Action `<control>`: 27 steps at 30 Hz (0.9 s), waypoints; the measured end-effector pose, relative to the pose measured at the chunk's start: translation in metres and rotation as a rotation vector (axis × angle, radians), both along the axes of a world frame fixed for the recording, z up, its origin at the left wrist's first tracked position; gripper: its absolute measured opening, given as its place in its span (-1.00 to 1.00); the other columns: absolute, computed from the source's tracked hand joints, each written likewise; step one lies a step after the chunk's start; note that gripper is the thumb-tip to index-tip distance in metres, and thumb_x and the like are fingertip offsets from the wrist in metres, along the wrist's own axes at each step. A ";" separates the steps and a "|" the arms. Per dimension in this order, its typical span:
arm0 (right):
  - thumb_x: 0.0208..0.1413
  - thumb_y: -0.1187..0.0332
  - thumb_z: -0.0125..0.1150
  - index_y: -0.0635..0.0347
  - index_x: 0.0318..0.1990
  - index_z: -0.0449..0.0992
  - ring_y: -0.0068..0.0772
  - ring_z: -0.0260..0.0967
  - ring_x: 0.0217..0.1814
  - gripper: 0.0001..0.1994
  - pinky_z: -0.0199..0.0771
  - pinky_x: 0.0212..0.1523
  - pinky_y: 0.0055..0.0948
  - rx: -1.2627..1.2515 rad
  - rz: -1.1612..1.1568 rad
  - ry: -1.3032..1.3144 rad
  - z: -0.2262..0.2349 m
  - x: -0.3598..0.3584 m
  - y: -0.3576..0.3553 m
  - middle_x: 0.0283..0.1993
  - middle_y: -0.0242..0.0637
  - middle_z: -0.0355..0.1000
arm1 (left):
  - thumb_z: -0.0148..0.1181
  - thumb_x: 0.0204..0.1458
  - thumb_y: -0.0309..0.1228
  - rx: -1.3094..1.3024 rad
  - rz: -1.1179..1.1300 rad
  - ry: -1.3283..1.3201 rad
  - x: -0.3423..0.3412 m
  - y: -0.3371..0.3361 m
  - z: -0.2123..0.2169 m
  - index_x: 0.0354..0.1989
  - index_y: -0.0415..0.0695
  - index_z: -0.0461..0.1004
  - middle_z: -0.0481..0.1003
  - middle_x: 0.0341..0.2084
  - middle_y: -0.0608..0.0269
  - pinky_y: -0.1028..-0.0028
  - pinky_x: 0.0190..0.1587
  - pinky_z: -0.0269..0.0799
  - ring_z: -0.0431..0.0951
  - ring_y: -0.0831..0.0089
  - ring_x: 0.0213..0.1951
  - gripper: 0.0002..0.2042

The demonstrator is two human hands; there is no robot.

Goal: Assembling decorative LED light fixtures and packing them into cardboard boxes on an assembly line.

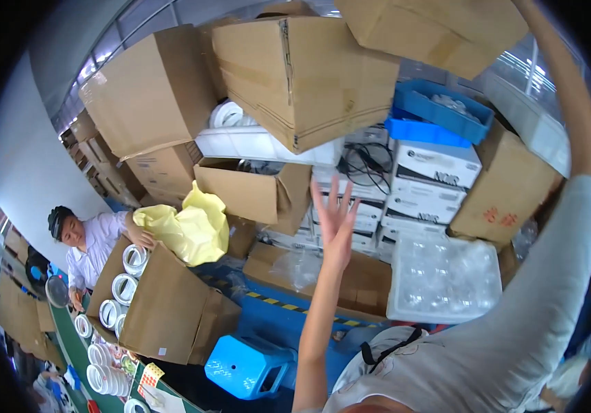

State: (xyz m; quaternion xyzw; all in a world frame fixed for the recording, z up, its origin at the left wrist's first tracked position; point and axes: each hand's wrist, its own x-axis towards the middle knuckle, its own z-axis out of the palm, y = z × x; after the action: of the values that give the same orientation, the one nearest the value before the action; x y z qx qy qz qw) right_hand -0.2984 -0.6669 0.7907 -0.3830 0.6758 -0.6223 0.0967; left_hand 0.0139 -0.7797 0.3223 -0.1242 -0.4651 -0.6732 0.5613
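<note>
My left hand (335,224) is raised in the middle with its fingers spread and nothing in them. Behind it stand stacked white cartons (350,219) and an open cardboard box (237,193). My right arm reaches up along the right side, and its hand is cut off at the top edge. Near that wrist, a cardboard box (440,31) sits tilted at the top; whether my right hand touches it cannot be seen. Below it is another large cardboard box (337,76), resting over a white tray (261,143).
A co-worker at left handles a yellow sheet (189,224) beside a cardboard box (172,303) and white rings (125,289). A blue stool (247,365) stands in front. Blue bins (440,113), a plastic-covered tray (443,279) and a leaning box (505,189) are at right.
</note>
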 end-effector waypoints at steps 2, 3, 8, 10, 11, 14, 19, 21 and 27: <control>0.01 -0.07 -0.08 0.33 0.07 0.18 -0.19 0.28 0.00 -0.36 0.20 0.06 -0.25 0.063 -0.335 0.119 0.039 0.005 -0.077 -0.10 -0.09 0.36 | -0.03 -0.03 -0.52 0.228 0.148 -0.053 0.012 -0.020 -0.051 0.23 0.12 -0.45 -0.27 0.22 0.00 0.15 0.15 -0.07 -0.13 0.04 0.21 -0.22; 0.01 -0.07 -0.08 0.33 0.07 0.18 -0.19 0.28 0.00 -0.36 0.20 0.06 -0.25 0.091 -0.332 0.119 0.010 -0.003 -0.128 -0.10 -0.09 0.36 | -0.04 -0.04 -0.58 0.372 0.217 -0.078 0.021 -0.038 -0.085 0.23 0.07 -0.42 -0.26 0.22 -0.03 0.21 0.14 -0.02 -0.11 0.04 0.21 -0.23; 0.00 -0.03 -0.03 0.33 0.03 0.23 -0.21 0.25 0.02 -0.40 0.20 0.05 -0.31 -0.153 -0.155 0.681 -0.038 -0.009 -0.237 -0.07 -0.09 0.34 | -0.07 0.03 -0.43 0.453 0.690 -0.444 0.081 -0.062 -0.155 0.24 0.12 -0.35 -0.11 0.20 0.11 0.32 0.07 0.10 0.02 0.13 0.18 -0.32; 0.00 -0.02 -0.01 0.33 0.02 0.25 -0.22 0.24 0.03 -0.41 0.20 0.05 -0.33 -0.255 -0.102 0.901 -0.043 -0.014 -0.261 -0.05 -0.09 0.33 | -0.08 0.04 -0.40 0.447 0.713 -0.495 0.088 -0.077 -0.165 0.24 0.12 -0.35 -0.11 0.21 0.12 0.31 0.06 0.10 0.04 0.13 0.17 -0.33; -0.01 -0.01 -0.01 0.33 0.01 0.26 -0.22 0.24 0.03 -0.42 0.20 0.05 -0.35 -0.304 -0.077 1.012 -0.044 -0.016 -0.272 -0.05 -0.09 0.33 | -0.07 0.04 -0.38 0.458 0.708 -0.507 0.091 -0.087 -0.166 0.24 0.13 -0.35 -0.11 0.21 0.12 0.28 0.07 0.09 0.03 0.13 0.17 -0.33; -0.03 -0.01 0.03 0.32 -0.01 0.29 -0.23 0.22 0.05 -0.43 0.18 0.05 -0.38 -0.309 0.485 0.844 -0.020 -0.022 -0.300 -0.03 -0.09 0.31 | -0.07 0.05 -0.34 0.449 0.705 -0.516 0.088 -0.106 -0.149 0.24 0.14 -0.34 -0.12 0.21 0.12 0.23 0.08 0.06 0.01 0.14 0.18 -0.34; -0.05 0.07 0.09 0.28 -0.06 0.35 -0.25 0.24 0.01 -0.51 0.21 0.01 -0.36 -0.852 -0.234 1.154 -0.037 -0.027 -0.334 -0.06 -0.08 0.32 | -0.03 0.02 -0.40 0.326 0.683 -0.646 0.073 -0.136 -0.129 0.24 0.10 -0.32 -0.12 0.21 0.11 0.29 0.09 0.06 0.02 0.16 0.18 -0.31; -0.06 0.13 0.09 0.27 -0.10 0.38 -0.24 0.27 -0.05 -0.56 0.24 -0.02 -0.34 -0.633 -0.917 0.939 -0.041 -0.077 -0.304 -0.13 -0.07 0.35 | 0.03 -0.06 -0.51 0.280 0.603 -0.646 0.061 -0.150 -0.119 0.24 0.05 -0.33 -0.17 0.21 0.06 0.26 0.07 0.08 -0.03 0.11 0.19 -0.24; -0.26 0.21 0.31 0.22 0.07 0.18 -0.30 0.34 -0.17 -0.31 0.40 -0.25 -0.38 -0.775 -0.132 0.717 -0.083 -0.209 -0.285 -0.10 -0.12 0.32 | 0.30 -0.30 -0.41 -0.226 0.697 -0.700 -0.019 -0.194 -0.033 0.23 -0.12 -0.35 -0.29 0.21 -0.03 0.21 0.16 -0.13 -0.21 0.10 0.23 -0.02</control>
State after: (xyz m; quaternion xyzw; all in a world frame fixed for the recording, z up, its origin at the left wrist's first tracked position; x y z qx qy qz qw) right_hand -0.5078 -0.9515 0.7080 -0.5361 0.4096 -0.6611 -0.3282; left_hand -0.0049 -0.9734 0.2892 0.2116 -0.7091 -0.3924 0.5462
